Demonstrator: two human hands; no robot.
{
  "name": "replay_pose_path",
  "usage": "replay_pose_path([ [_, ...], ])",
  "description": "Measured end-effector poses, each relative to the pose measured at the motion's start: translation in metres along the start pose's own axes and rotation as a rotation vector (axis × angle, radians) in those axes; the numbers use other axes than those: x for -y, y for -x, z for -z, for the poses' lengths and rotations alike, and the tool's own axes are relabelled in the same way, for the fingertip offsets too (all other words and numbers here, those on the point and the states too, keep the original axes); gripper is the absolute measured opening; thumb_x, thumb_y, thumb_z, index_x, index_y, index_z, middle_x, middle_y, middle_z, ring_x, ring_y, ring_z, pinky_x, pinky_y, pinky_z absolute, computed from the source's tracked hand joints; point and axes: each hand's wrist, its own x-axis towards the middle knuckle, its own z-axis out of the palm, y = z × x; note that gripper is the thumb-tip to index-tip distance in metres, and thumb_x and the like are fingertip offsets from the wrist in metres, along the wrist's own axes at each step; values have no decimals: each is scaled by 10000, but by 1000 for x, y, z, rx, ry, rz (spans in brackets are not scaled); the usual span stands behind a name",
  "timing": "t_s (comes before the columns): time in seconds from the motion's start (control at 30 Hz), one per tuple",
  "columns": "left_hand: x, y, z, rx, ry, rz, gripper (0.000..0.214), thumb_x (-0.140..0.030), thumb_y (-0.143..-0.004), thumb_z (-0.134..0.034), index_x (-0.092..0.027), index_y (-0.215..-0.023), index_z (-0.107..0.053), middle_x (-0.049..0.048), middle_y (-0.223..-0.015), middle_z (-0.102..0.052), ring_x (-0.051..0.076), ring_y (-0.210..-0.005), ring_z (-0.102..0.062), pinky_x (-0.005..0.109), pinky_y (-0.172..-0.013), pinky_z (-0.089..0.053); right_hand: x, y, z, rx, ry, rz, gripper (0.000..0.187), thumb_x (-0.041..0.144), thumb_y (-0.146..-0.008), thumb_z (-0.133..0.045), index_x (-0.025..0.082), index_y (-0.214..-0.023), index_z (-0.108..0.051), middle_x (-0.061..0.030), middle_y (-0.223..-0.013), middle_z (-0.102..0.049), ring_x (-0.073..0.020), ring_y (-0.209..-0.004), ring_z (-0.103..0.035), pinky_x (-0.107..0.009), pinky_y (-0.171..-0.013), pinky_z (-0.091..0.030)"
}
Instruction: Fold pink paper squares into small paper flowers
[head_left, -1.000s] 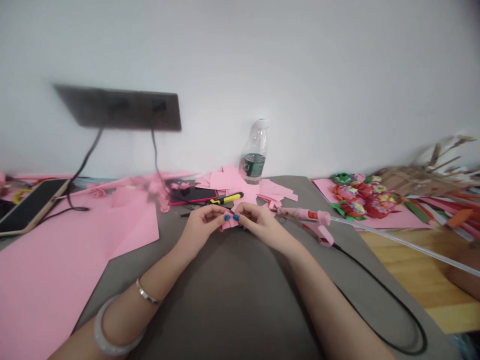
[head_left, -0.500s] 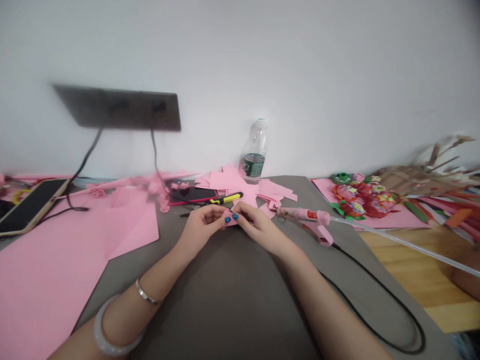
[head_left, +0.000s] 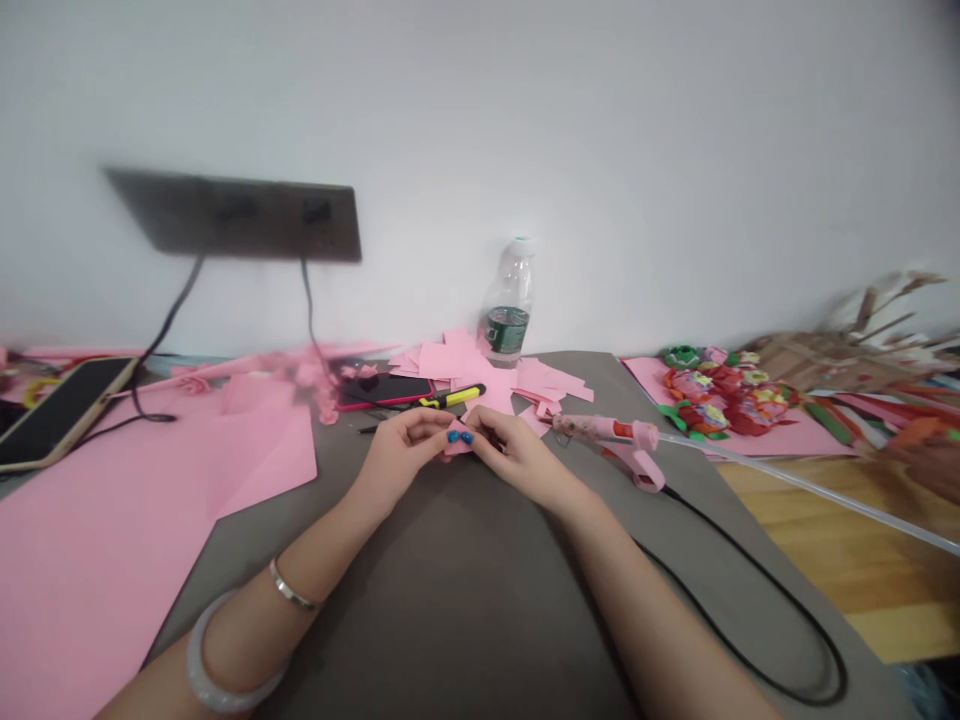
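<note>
A small piece of pink paper (head_left: 458, 441) is pinched between my two hands over the grey table mat (head_left: 442, 590). My left hand (head_left: 409, 450) is closed on its left side, and my right hand (head_left: 510, 450) grips the right side, with both thumb tips side by side on the paper. My fingers hide part of the piece. Just behind my hands lie a yellow and black cutter (head_left: 454, 397) and a red-edged phone (head_left: 382, 391). Cut pink paper pieces (head_left: 551, 379) are spread behind my right hand. A pink glue gun (head_left: 607, 430) with a clear glue stick lies to the right.
A water bottle (head_left: 509, 310) stands against the wall. Large pink sheets (head_left: 112, 540) and another phone (head_left: 67, 410) cover the left. Paper flowers (head_left: 724, 390) lie at the right. The glue gun's black cord (head_left: 757, 545) loops beside my right arm. Another person's hand (head_left: 930, 458) is at the right edge.
My thumbs have shifted slightly on the pink paper, and both hands still hold it. The other person's hand at the right edge has moved up to the coloured strips.
</note>
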Motion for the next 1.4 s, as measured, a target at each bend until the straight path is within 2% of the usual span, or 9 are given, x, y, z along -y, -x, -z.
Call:
replay_pose_path([
  [0.27, 0, 2, -4, 46, 82, 70, 300, -312, -659, -853, -142, -872, -727, 32, -783, -728, 118, -682, -650, 244, -691, -540, 4, 0, -2, -62, -19, 36, 235, 316, -978, -410, 211, -768, -434, -3, -752, -494, -155, -682, -443, -270, -623, -348],
  [0.43, -2, 2, -3, 53, 81, 40, 304, -319, -676, -847, -143, -871, -695, -1, -693, -693, 106, -642, -632, 235, -681, -531, 3, -2, -2, -5, -11, 13, 334, 429, -985, -422, 202, -745, -469, -4, -713, -490, -155, -655, -422, -275, -597, -320],
  [0.73, -2, 0, -2, 79, 35, -9, 327, -344, -676, -842, -138, -862, -670, 0, -701, -694, 107, -649, -631, 229, -670, -526, 1, -4, -3, -47, -95, 23, 466, 569, -960, -412, 200, -677, -443, 9, -664, -454, -142, -632, -408, -264, -590, -312],
  [0.87, -1, 1, -3, 52, 72, 27, 346, -368, -670, -840, -146, -882, -681, -1, -713, -689, 109, -649, -630, 231, -660, -528, -2, -5, -4, -80, -91, 22, 459, 537, -975, -376, 205, -659, -407, 20, -637, -411, -138, -608, -388, -264, -589, -311],
  [1.1, 1, 2, -4, 100, 59, 69, 261, -378, -720, -797, -153, -786, -684, -9, -733, -643, 90, -658, -583, 217, -664, -511, -4, -4, -5, -27, -23, -14, 382, 404, -980, -418, 180, -688, -520, 0, -667, -523, -146, -645, -476, -262, -614, -351],
  [1.17, 1, 2, -4, 76, 85, 80, 266, -379, -708, -803, -154, -768, -674, -19, -717, -626, 82, -638, -571, 211, -651, -503, -5, -4, -5, -63, -8, -3, 340, 368, -985, -415, 179, -732, -540, -1, -683, -540, -145, -650, -490, -261, -613, -366],
  [1.27, 0, 1, -5, 17, 150, 102, 300, -392, -666, -827, -153, -767, -676, -24, -705, -624, 76, -604, -563, 214, -635, -506, -4, -4, -4, -165, 1, 71, 193, 298, -978, -442, 181, -958, -594, -30, -829, -616, -153, -702, -538, -270, -639, -416],
  [1.33, -1, 1, -5, -17, 192, 109, 338, -402, -626, -848, -148, -791, -698, -16, -719, -644, 76, -600, -572, 214, -632, -512, -3, -4, -2, -202, 21, 145, 174, 264, -941, -524, 196, -1082, -600, -57, -948, -649, -162, -742, -567, -283, -658, -449],
  [1.4, -1, 0, -5, -33, 222, 112, 366, -404, -597, -864, -144, -810, -719, -6, -736, -665, 77, -603, -583, 210, -634, -517, -3, -4, -1, -192, 51, 217, 179, 241, -902, -602, 211, -1076, -629, -75, -1008, -665, -182, -813, -601, -299, -691, -477],
])
